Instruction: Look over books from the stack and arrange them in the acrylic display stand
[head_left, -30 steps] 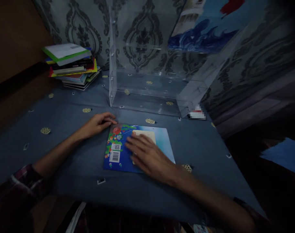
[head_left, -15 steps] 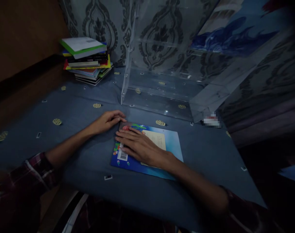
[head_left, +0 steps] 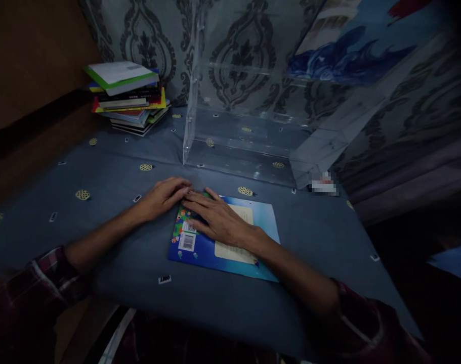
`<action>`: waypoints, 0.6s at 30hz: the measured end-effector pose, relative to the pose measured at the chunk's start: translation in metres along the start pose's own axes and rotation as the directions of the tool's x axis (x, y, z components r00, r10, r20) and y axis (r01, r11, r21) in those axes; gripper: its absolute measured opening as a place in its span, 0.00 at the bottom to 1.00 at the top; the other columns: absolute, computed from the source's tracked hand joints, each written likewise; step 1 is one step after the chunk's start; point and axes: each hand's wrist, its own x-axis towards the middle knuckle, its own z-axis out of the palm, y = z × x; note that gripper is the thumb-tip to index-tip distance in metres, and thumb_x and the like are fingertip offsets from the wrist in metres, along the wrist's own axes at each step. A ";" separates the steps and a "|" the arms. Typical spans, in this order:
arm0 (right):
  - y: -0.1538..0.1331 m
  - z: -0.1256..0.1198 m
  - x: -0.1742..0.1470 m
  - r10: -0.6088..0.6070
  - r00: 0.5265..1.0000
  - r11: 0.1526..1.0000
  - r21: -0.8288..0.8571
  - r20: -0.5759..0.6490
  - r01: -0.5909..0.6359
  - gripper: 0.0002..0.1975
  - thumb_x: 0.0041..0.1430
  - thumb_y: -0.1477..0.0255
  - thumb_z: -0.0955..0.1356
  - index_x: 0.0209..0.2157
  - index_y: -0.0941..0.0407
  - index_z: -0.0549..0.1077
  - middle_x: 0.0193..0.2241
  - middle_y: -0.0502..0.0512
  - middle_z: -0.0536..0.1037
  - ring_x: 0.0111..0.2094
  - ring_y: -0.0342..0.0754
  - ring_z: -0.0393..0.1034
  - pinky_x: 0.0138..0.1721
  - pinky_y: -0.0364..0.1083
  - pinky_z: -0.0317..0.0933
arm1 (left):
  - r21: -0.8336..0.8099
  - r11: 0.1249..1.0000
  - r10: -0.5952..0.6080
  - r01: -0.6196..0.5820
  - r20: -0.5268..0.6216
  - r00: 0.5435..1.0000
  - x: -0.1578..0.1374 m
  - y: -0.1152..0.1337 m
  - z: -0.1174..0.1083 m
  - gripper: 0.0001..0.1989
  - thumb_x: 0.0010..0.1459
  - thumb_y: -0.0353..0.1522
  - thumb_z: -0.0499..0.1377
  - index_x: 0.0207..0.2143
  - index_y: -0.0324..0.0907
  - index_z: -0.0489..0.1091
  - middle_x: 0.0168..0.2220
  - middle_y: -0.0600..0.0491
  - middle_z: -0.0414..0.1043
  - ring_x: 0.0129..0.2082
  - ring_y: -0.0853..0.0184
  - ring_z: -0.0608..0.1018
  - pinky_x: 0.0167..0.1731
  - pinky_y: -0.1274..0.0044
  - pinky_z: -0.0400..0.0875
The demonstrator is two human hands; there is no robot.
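A thin blue picture book lies on the cloth-covered table with its back cover up, showing a barcode and a cream text panel. My right hand rests flat across its upper left part, fingers spread and pointing left; it hides some of the cover. My left hand is at the book's upper left corner, fingers loosely stretched, the tips meeting those of my right hand. Whether the left fingertips touch the book's edge is hard to make out.
Behind the book stands a clear acrylic rack, a blue picture book on its upper tier. A stack of books sits at the back left. A small blurred object lies by the rack's right foot. The patterned tablecloth covers the table.
My right hand has slid up toward the book's upper left corner, uncovering more of the barcode area. Its fingertips now meet my left hand. The whole view has shifted slightly.
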 end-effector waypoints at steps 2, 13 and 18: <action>0.008 -0.003 -0.009 0.015 1.000 1.000 0.007 -0.023 -0.015 0.23 0.72 0.64 0.61 0.64 0.55 0.64 0.66 0.60 0.64 0.68 0.53 0.54 0.70 0.65 0.42 | 0.167 0.983 0.081 -0.082 0.012 0.997 -0.002 0.004 0.001 0.21 0.71 0.43 0.46 0.49 0.40 0.71 0.45 0.47 0.76 0.45 0.61 0.76 0.48 0.69 0.71; 0.048 -0.014 -0.100 0.245 0.936 0.970 0.067 -0.251 -0.236 0.21 0.72 0.68 0.59 0.62 0.54 0.67 0.62 0.61 0.69 0.66 0.54 0.60 0.66 0.64 0.54 | 0.369 0.916 0.146 -0.158 0.059 0.988 -0.003 0.012 0.004 0.19 0.72 0.39 0.45 0.47 0.40 0.72 0.44 0.47 0.76 0.43 0.61 0.76 0.45 0.70 0.71; 0.051 -0.013 -0.111 0.264 0.909 0.964 0.108 -0.322 -0.241 0.20 0.71 0.70 0.59 0.60 0.56 0.69 0.61 0.61 0.70 0.65 0.52 0.62 0.66 0.63 0.55 | 0.443 0.874 0.172 -0.199 0.101 0.980 0.001 0.021 0.001 0.21 0.72 0.41 0.45 0.48 0.39 0.73 0.46 0.45 0.76 0.47 0.57 0.77 0.48 0.65 0.71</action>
